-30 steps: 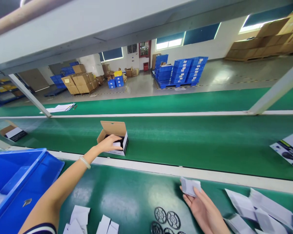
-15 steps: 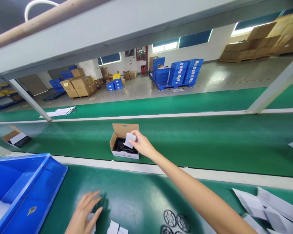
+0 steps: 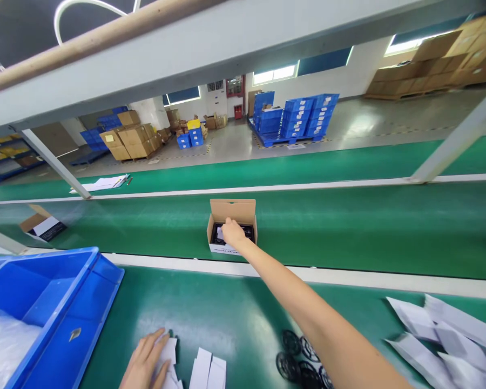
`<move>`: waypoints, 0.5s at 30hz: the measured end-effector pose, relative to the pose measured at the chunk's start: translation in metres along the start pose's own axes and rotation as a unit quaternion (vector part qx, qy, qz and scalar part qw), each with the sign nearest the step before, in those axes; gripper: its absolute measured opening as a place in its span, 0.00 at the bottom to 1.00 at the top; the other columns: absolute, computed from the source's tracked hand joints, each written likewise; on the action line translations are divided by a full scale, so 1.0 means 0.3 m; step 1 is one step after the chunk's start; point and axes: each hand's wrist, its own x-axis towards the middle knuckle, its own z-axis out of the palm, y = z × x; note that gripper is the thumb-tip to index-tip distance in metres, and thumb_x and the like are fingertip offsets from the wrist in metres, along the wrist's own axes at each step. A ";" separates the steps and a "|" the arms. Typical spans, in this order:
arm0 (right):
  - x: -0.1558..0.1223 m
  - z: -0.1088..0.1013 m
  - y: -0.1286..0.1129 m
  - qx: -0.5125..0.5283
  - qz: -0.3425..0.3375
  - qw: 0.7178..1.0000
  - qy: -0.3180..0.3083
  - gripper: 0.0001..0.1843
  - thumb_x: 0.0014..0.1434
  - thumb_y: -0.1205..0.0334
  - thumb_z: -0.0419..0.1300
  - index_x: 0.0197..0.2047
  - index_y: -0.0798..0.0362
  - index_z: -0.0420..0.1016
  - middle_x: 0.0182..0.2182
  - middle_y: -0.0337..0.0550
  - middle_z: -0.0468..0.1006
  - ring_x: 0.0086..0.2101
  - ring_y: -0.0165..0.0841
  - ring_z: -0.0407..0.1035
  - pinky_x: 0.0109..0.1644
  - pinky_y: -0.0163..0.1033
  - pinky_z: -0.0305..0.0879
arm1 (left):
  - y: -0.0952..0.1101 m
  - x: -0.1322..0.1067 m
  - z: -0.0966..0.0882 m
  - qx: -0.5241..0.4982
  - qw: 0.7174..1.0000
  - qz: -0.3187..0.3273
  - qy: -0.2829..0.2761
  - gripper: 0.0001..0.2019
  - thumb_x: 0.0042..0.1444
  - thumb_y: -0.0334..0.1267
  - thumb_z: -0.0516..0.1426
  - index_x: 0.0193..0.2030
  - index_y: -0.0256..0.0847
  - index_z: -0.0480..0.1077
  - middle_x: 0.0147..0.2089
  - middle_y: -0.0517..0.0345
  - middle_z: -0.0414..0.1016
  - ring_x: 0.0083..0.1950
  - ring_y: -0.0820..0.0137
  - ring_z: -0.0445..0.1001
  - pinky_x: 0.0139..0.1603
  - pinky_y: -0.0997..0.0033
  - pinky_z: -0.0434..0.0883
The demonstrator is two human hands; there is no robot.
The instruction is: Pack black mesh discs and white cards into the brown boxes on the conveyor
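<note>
An open cardboard box (image 3: 231,210) with a dark inside sits on the green conveyor belt (image 3: 348,227). My right hand (image 3: 232,233) reaches into it, fingers curled over a small white paper piece (image 3: 220,233) that lies against the black contents. My left hand (image 3: 144,363) lies flat, fingers spread, on a stack of white paper slips (image 3: 168,354) at the near edge of the green worktable. More white slips (image 3: 208,369) lie just to its right.
A blue plastic bin (image 3: 44,302) holding clear plastic wrap stands at the left. Black round perforated discs (image 3: 297,359) lie under my right forearm. Loose white papers (image 3: 441,335) are piled at the right. Another open box (image 3: 42,224) rides the belt far left.
The box has travelled right along the belt. My right hand, holding the white paper above the box, has gone down into it. My left hand stays on the slips.
</note>
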 end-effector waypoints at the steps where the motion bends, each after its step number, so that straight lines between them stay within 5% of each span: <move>1: -0.020 -0.019 0.002 -0.007 -0.006 1.000 0.005 0.08 0.64 0.67 0.56 0.39 0.61 0.76 0.44 0.57 0.70 0.45 0.46 0.65 0.51 0.50 0.62 | 0.039 0.030 -0.009 0.001 1.000 -0.006 -0.028 0.16 0.62 0.47 0.51 0.52 0.46 0.71 0.50 0.48 0.76 0.50 0.57 0.74 0.49 0.61 0.76; 4: -0.112 -0.093 0.014 -0.016 -0.032 0.999 0.028 0.13 0.65 0.70 0.52 0.42 0.61 0.78 0.46 0.58 0.69 0.47 0.45 0.63 0.54 0.47 0.59 | 0.171 0.089 0.007 0.018 0.991 -0.082 -0.105 0.17 0.62 0.48 0.49 0.46 0.41 0.73 0.44 0.44 0.76 0.46 0.54 0.75 0.44 0.58 0.76; 8: -0.351 -0.209 0.086 0.006 -0.096 0.994 0.053 0.12 0.65 0.67 0.53 0.48 0.55 0.75 0.47 0.49 0.71 0.47 0.40 0.65 0.54 0.43 0.59 | 0.293 0.096 0.106 0.060 0.969 -0.146 -0.188 0.24 0.58 0.47 0.49 0.51 0.29 0.70 0.46 0.34 0.75 0.49 0.46 0.73 0.50 0.47 0.72; 11: -0.595 -0.279 0.189 0.038 -0.125 0.989 0.067 0.12 0.65 0.65 0.53 0.47 0.55 0.74 0.44 0.48 0.74 0.45 0.40 0.67 0.51 0.44 0.62 | 0.298 0.088 0.161 0.026 0.969 -0.159 -0.188 0.25 0.56 0.47 0.46 0.51 0.30 0.70 0.49 0.34 0.74 0.52 0.49 0.73 0.53 0.50 0.71; 15: -0.896 -0.314 0.324 0.003 -0.019 0.998 0.067 0.13 0.64 0.64 0.52 0.48 0.55 0.73 0.43 0.50 0.75 0.44 0.43 0.68 0.50 0.47 0.64 | 0.259 0.130 0.158 -0.066 0.970 -0.176 -0.155 0.23 0.52 0.51 0.46 0.44 0.38 0.71 0.45 0.41 0.76 0.45 0.52 0.76 0.46 0.53 0.74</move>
